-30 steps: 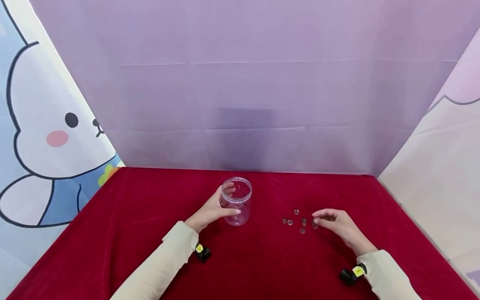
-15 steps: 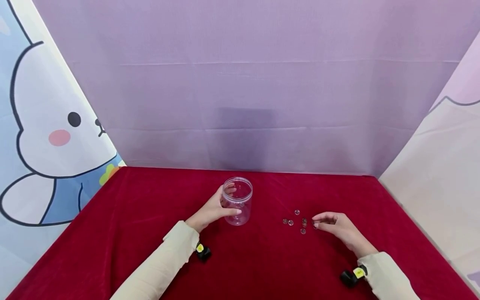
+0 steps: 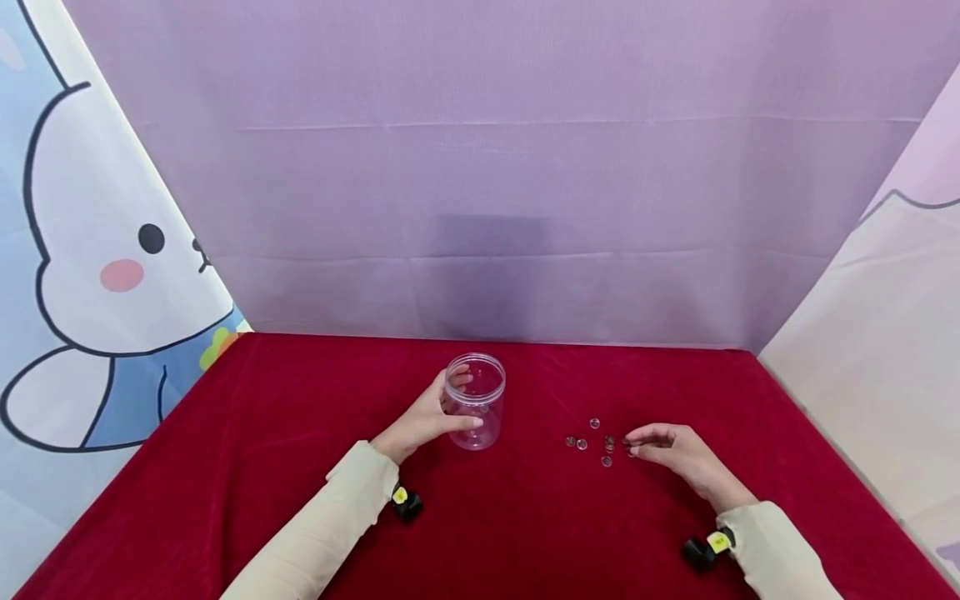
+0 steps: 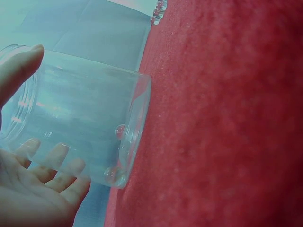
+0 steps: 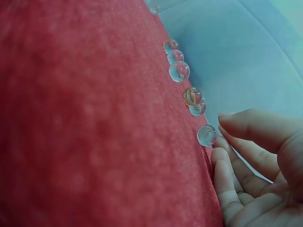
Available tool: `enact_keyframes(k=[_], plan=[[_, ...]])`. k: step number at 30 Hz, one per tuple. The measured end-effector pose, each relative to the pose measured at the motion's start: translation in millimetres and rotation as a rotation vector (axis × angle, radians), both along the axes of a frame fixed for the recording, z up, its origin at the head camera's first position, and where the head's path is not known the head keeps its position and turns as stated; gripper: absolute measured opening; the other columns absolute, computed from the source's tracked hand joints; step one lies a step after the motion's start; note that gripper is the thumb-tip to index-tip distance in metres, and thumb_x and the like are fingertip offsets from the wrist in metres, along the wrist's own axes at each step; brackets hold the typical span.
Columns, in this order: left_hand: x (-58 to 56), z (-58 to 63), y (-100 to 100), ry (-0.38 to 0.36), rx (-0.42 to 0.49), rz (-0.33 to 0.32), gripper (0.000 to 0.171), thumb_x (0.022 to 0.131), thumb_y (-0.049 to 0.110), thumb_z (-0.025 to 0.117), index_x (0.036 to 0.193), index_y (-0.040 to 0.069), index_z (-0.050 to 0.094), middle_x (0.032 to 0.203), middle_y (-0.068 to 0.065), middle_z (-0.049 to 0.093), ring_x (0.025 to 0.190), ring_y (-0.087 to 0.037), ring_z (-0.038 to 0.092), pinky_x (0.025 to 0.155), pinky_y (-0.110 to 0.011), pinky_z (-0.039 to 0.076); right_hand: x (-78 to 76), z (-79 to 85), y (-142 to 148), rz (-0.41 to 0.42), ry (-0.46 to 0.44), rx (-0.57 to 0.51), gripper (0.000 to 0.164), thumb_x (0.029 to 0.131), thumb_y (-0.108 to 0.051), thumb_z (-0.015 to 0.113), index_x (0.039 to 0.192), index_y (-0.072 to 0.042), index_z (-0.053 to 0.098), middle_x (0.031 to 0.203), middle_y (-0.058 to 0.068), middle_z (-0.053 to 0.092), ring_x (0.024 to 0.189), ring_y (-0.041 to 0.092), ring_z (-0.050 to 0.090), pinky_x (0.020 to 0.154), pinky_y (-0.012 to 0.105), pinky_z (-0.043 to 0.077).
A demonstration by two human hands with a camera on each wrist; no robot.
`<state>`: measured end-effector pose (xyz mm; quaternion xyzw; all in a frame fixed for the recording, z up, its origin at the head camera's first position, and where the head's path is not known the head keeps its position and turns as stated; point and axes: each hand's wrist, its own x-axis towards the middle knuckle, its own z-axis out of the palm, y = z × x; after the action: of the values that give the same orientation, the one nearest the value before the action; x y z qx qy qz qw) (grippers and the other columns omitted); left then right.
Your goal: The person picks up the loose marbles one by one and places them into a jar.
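While the left hand [image 3: 426, 423] is gripping the clear jar [image 3: 491, 423], thumb across its near side & fingers curling round the far side, the right hand [image 3: 681, 458] is hanging half-open, low over the counter [image 3: 525, 533], fingers bent & thumb set apart. A glass marble [image 5: 207, 135] is sitting right at the right fingertips; can't tell if it's being pinched or only touched.

Change vs. a sec. ago: right hand is sitting slightly nearer, & in head view its fingertips are now mostly hiding that marble; left hand & jar are staying approx. put. Prob. means the right hand is still working on getting its grip, w/ the jar being kept steady meanwhile.

Jar is standing upright left of the marbles: long axis vertical, open mouth pointing up, base down at the red cloth. Two inner marbles [image 4: 113, 175] are lying at its base. The marble by the fingers is round, so no long axis.

Further out, approx. six loose marbles [image 3: 582, 445] are lying between jar & right hand, some showing brown swirls. Behind, a purple backdrop [image 3: 480, 167] is hanging along the far edge.
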<state>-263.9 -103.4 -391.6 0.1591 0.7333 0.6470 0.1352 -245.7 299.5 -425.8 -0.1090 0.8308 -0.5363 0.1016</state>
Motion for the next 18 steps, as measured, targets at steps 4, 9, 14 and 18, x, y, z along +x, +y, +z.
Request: enact_keyframes(k=[4, 9, 14, 18], plan=[[0.2, -0.4, 0, -0.003, -0.007, -0.004, 0.086, 0.081, 0.004, 0.071, 0.148, 0.008, 0.017, 0.150, -0.018, 0.027, 0.136, -0.037, 0.028, 0.105, -0.050, 0.034, 0.0, -1.5, -1, -0.006, -0.002, 0.035, 0.035, 0.084, -0.012, 0.070, 0.111, 0.009, 0.062, 0.106, 0.020, 0.066, 0.083, 0.008, 0.064, 0.074, 0.020, 0.051], [-4.7, -6.6, 0, -0.008, -0.022, 0.003, 0.089, 0.080, 0.005, 0.072, 0.149, 0.009, 0.016, 0.149, -0.015, 0.028, 0.136, -0.036, 0.029, 0.104, -0.048, 0.036, 0.9, -3.1, -3, -0.003, 0.013, 0.066, 0.035, 0.083, -0.012, 0.072, 0.110, 0.008, 0.063, 0.103, 0.018, 0.067, 0.081, 0.009, 0.063, 0.071, 0.021, 0.051], [-13.8, -23.3, -1, 0.001, -0.013, 0.017, 0.091, 0.079, 0.008, 0.074, 0.149, 0.012, 0.016, 0.149, -0.015, 0.028, 0.136, -0.036, 0.029, 0.103, -0.048, 0.037, 1.7, -4.7, -4, 0.030, 0.038, 0.062, 0.033, 0.082, -0.008, 0.071, 0.108, 0.011, 0.063, 0.102, 0.021, 0.066, 0.081, 0.009, 0.062, 0.070, 0.022, 0.052], [-15.7, -30.5, -1, 0.023, -0.013, 0.024, 0.089, 0.079, 0.011, 0.075, 0.148, 0.016, 0.019, 0.148, -0.013, 0.031, 0.135, -0.034, 0.032, 0.102, -0.047, 0.039, 1.8, -6.5, -4, 0.038, 0.052, 0.068, 0.030, 0.082, -0.005, 0.070, 0.106, 0.012, 0.063, 0.101, 0.022, 0.065, 0.080, 0.007, 0.061, 0.069, 0.021, 0.052]])
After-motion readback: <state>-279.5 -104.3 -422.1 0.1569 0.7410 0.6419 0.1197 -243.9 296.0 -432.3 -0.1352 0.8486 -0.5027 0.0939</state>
